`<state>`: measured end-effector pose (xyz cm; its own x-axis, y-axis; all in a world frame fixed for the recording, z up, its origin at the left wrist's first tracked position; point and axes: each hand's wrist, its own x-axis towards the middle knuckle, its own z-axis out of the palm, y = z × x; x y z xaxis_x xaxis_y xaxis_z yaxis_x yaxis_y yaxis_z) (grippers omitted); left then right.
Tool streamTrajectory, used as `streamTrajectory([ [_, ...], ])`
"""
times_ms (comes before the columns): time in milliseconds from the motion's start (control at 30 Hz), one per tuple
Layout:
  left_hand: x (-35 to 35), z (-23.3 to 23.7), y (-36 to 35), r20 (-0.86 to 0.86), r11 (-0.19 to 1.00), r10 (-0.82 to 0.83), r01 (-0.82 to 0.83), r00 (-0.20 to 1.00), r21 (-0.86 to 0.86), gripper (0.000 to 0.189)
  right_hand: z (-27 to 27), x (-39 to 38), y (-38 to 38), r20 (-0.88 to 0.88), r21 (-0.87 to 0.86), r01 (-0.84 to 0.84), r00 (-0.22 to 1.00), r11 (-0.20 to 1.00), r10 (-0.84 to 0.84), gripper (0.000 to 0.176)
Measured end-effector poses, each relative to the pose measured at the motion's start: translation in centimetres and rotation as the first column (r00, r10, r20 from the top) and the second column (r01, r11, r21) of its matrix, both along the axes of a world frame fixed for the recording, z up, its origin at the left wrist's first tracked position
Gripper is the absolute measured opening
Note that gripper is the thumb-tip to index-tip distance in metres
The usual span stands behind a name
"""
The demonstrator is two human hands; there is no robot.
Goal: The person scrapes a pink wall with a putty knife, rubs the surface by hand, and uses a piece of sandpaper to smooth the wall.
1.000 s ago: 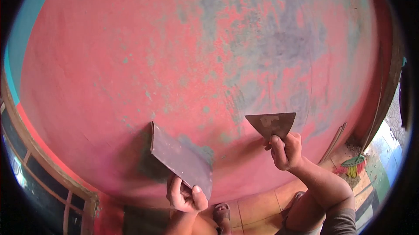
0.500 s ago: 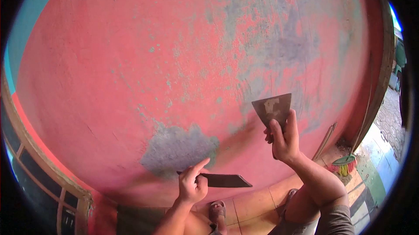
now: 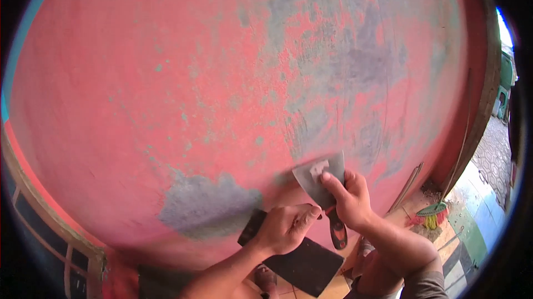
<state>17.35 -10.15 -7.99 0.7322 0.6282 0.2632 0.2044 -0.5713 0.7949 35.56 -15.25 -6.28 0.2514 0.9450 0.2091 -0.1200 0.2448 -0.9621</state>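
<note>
Head view is showing two bare hands working low in front of a big pink wall (image 3: 139, 105). The right hand (image 3: 352, 202) is holding a scraper (image 3: 321, 181), and its fingers are closed on it, with the thumb pressing on the flat metal part. The wide edge is pointing up and the black and red handle (image 3: 337, 231) is hanging down. I cannot tell if the scraper is touching the wall. The left hand (image 3: 286, 229) is closed on a dark flat sheet (image 3: 305, 265), which is sloping down to the right below the scraper. The left fingertips are sitting just beside the scraper's lower part. A rough gray patch (image 3: 208, 204) is showing on the wall, up and left of the sheet. A foot (image 3: 266, 279) is peeking out under the sheet. Off to the right, a green, red and yellow broom (image 3: 432, 216) is lying low by the wall, near some thin sticks (image 3: 408, 185).
</note>
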Motion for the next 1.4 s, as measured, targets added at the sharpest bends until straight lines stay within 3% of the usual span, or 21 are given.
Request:
streamTrajectory([
  [33,0.5,-0.6,-0.6,0.071,0.999,0.019,-0.017,0.997,-0.034,0.052,-0.3,-0.1,-0.6,-0.045,-0.012,-0.011,0.999,1.0,0.011,0.03],
  [167,1.4,-2.8,-0.7,0.144,0.96,-0.006,0.046,0.99,-0.275,0.049,-1.8,0.4,-0.3,-0.084,0.04,0.086,0.993,0.995,-0.082,0.027],
  [367,3.2,-2.9,-0.4,0.389,0.948,0.051,0.078,0.92,-0.308,0.039,-1.3,0.1,0.4,-0.19,0.104,0.167,0.971,0.98,-0.146,0.022],
  [467,3.7,-3.6,0.3,0.406,0.949,0.053,0.081,0.913,-0.306,0.037,-0.5,-0.4,0.1,-0.284,0.099,0.119,0.955,0.988,-0.087,0.021],
  [567,4.4,-1.2,-0.8,0.401,0.881,0.216,-0.001,0.89,-0.473,0.034,-1.3,-0.4,0.5,-0.241,0.101,0.127,0.965,0.987,-0.1,0.021],
  [900,4.3,-2.4,0.5,0.456,0.921,0.181,0.012,0.871,-0.389,0.034,-1.2,-0.9,0.1,-0.311,-0.215,-0.037,0.95,0.976,-0.033,0.029],
  [1100,4.9,-0.9,0.1,0.506,0.926,0.159,0.049,0.848,-0.374,0.034,-1.3,-1.5,0.4,-0.267,-0.103,0.085,0.957,0.991,-0.11,0.031],
  [1267,5.0,-0.8,0.4,0.473,0.972,0.121,-0.006,0.873,-0.237,0.034,-0.1,-1.4,-0.8,-0.199,-0.183,0.086,0.972,0.979,-0.123,0.03],
  [1400,5.2,-1.2,0.1,0.512,0.954,0.146,0.015,0.846,-0.298,0.033,0.4,-1.0,-0.5,-0.153,-0.138,0.099,0.981,0.985,-0.12,0.029],
])
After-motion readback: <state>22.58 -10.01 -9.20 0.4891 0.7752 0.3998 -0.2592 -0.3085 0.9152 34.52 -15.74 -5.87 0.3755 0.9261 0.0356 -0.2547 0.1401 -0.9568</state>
